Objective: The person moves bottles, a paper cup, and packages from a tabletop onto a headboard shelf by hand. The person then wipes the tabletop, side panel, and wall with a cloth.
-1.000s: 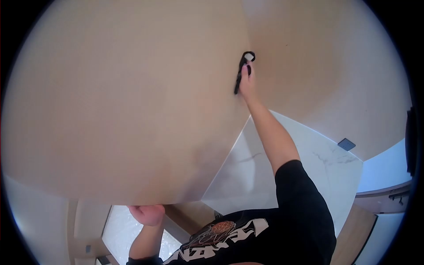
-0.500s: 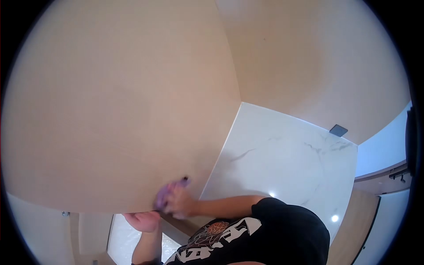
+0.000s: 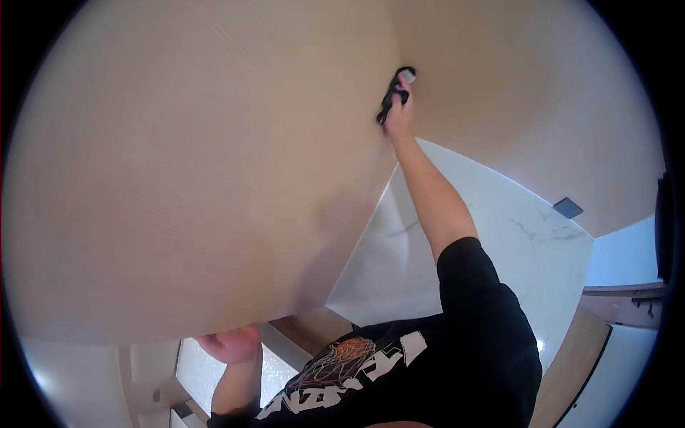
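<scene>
Panel is tan, right hand gripping some black thing near its far edge, left hand by the bottom edge, can't tell if it's holding on.

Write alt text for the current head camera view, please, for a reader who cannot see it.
A person's right hand holds a black object up to a large beige panel, beside a white marbled surface. The left hand is at the panel's lower edge.

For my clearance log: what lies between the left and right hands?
Only bare beige panel shows between left hand and right hand in the head view.
</scene>
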### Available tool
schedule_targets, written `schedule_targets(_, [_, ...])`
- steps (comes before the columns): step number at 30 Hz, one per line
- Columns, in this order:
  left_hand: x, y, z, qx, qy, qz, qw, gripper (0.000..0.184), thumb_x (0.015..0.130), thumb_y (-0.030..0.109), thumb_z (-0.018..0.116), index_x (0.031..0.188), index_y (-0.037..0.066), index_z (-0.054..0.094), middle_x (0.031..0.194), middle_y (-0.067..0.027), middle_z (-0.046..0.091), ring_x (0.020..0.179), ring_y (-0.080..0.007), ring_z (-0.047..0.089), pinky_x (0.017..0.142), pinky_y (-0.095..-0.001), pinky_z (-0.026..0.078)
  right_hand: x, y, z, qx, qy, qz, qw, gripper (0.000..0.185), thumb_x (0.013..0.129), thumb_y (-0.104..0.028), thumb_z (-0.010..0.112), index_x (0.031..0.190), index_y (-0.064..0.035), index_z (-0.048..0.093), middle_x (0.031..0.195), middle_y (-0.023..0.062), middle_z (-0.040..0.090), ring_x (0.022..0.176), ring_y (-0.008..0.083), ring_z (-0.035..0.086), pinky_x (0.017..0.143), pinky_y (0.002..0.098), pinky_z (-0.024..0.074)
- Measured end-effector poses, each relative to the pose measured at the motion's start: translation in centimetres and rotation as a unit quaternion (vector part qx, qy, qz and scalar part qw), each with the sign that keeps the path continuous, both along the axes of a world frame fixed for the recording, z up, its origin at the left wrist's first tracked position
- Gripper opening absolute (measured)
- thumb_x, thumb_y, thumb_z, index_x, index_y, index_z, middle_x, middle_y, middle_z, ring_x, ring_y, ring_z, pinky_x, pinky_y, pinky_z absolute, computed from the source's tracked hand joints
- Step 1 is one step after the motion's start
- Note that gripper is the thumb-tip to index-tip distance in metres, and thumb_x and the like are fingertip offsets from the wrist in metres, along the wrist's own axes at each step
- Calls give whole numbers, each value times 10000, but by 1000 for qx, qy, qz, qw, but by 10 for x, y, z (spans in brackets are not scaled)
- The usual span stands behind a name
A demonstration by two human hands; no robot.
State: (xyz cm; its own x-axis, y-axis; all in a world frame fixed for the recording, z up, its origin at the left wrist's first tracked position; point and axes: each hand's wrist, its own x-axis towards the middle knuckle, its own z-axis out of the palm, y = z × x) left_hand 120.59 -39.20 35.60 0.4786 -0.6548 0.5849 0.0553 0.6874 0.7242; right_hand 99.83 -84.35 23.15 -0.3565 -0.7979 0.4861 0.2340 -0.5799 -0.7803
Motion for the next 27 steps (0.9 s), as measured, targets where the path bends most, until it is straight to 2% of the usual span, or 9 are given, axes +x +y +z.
schedule_targets(4, [4,4,-11,7,-85,39,996,351,1030,224,323,1258,19,495,1281,-114,556,1159,-252,541,973,-389,454,-5,22,16,59,-117,89,987,395,966,-28,411,1357,-12,458,1211,155,557,1068,235,552,922,333,466])
schedule_targets(7, [3,1,-15,9,-127,115,985,348,1035,228,322,1259,25,494,1290,-111,549,1171,-240,532,993,-387,439,27,86,27,-55,76,-71,993,374,958,-25,421,1326,11,482,1269,194,551,1166,293,537,1008,373,421])
schedule_targets(10, [3,1,-20,-2,-108,91,990,387,1046,287,303,1259,23,490,1296,-110,545,1181,-245,526,1018,-404,418,75,221,20,-217,218,-25,951,434,851,-92,558,1264,37,525,1317,242,509,1257,459,439,1053,615,302])
schedule_targets(13, [-28,-11,-14,-37,55,43,997,266,1018,168,376,1181,7,512,1181,-149,599,1088,-227,581,924,-377,497,97,356,4,-170,295,143,929,447,626,-214,746,1058,-169,637,1290,178,514,1262,514,374,980,658,338])
schedule_targets(15, [-4,1,-45,15,-28,2,999,466,1039,362,265,1254,13,487,1268,-130,557,1176,-255,533,1021,-401,409,96,385,-11,-250,378,195,870,398,612,-201,746,997,-191,643,1269,154,527,1278,480,381,999,653,324])
schedule_targets(19, [20,4,-51,34,55,106,992,607,1043,475,238,1328,-27,427,1206,-160,594,1158,-258,561,963,-408,465,95,357,-4,-273,385,193,860,371,602,-130,727,953,-147,608,1176,159,538,1235,457,418,1015,655,298])
schedule_targets(22, [16,-2,-23,56,-278,90,955,631,1028,500,290,1274,-54,465,1268,-167,544,1187,-259,530,1009,-383,426,79,267,-14,-186,242,69,950,363,698,-12,597,1056,-24,536,1113,231,512,1129,446,454,1029,544,324])
schedule_targets(23, [19,-1,-37,25,-242,86,966,604,1026,473,321,1271,-61,463,1253,-167,551,1168,-258,539,992,-380,436,72,237,-14,-140,206,42,968,375,738,27,547,1111,21,507,1097,255,502,1095,436,467,1036,494,335])
schedule_targets(27, [21,-10,-50,-27,-220,90,971,486,1017,339,421,1271,-74,450,1217,-156,565,1109,-246,562,950,-367,451,24,119,7,5,117,110,987,515,918,-76,484,1410,26,371,1380,214,446,1271,306,433,1082,366,320])
